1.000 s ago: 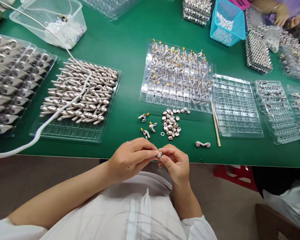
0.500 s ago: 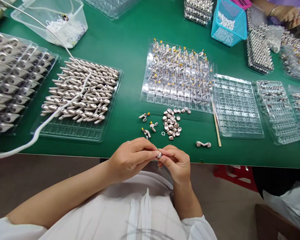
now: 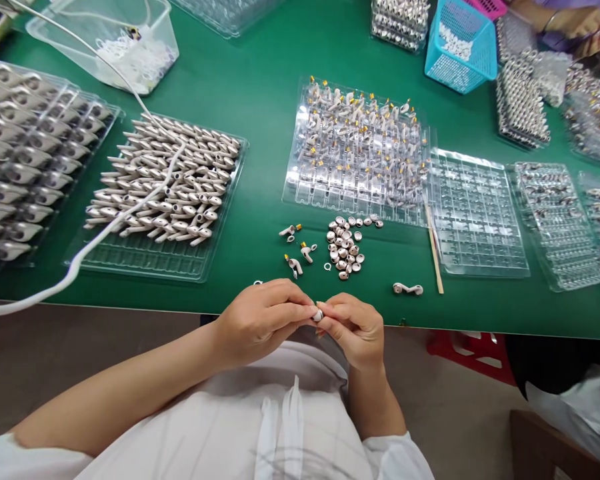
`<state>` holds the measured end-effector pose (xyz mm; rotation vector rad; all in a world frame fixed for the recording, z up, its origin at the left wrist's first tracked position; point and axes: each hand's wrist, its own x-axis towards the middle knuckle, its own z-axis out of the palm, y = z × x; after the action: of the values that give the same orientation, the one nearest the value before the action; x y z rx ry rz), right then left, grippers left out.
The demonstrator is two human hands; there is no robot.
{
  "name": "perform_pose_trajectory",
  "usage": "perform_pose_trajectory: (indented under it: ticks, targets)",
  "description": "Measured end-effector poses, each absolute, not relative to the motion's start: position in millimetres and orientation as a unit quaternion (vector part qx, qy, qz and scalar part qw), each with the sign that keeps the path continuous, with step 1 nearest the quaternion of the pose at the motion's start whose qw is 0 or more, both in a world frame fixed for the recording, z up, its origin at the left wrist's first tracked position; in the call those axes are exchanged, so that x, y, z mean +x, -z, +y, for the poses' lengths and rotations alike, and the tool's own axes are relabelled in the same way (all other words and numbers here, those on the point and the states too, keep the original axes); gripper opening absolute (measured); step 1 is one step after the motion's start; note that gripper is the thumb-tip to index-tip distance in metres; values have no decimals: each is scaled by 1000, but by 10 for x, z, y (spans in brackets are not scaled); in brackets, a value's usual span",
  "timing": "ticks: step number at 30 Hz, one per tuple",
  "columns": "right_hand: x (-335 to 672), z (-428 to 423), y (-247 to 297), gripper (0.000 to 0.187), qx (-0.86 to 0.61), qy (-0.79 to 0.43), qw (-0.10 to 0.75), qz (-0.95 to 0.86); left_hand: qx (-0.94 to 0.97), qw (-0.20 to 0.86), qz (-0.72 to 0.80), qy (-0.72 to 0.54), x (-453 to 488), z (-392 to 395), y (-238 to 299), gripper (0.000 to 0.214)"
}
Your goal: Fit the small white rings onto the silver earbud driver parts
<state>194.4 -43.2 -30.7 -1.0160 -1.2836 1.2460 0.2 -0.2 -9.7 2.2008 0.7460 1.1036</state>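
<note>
My left hand (image 3: 260, 320) and my right hand (image 3: 355, 330) meet at the near edge of the green table (image 3: 260, 87), fingers pinched together on a small white earbud part (image 3: 319, 315). Just beyond them lies a pile of small round caps (image 3: 344, 247), three loose earbud stems with yellow tips (image 3: 296, 250) and one finished earbud (image 3: 407, 289). A thin wooden stick (image 3: 434, 248) lies to the right of the pile.
Clear trays hold earbud shells (image 3: 165, 187) at left, yellow-tipped parts (image 3: 357, 147) at centre, and an empty tray (image 3: 475, 213) at right. A white cable (image 3: 105, 227) crosses the left trays. A blue basket (image 3: 460, 47) and another person's hands (image 3: 577, 27) are far right.
Both hands stay pinched on the small part and shift only slightly; the view has drifted a little. The other person's hands at the far right have moved.
</note>
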Motion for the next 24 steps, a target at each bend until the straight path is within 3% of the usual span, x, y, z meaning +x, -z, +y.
perform_pose_trajectory:
  ticks: [12,24]
  targets:
    - [1953,-425,320,30,-407,-485,523,-570,812,305,284,-408,0,-7,85,10]
    - [1917,-425,345,28,-404,-531,532,-521,816,287,287,-411,-12,-7,63,10]
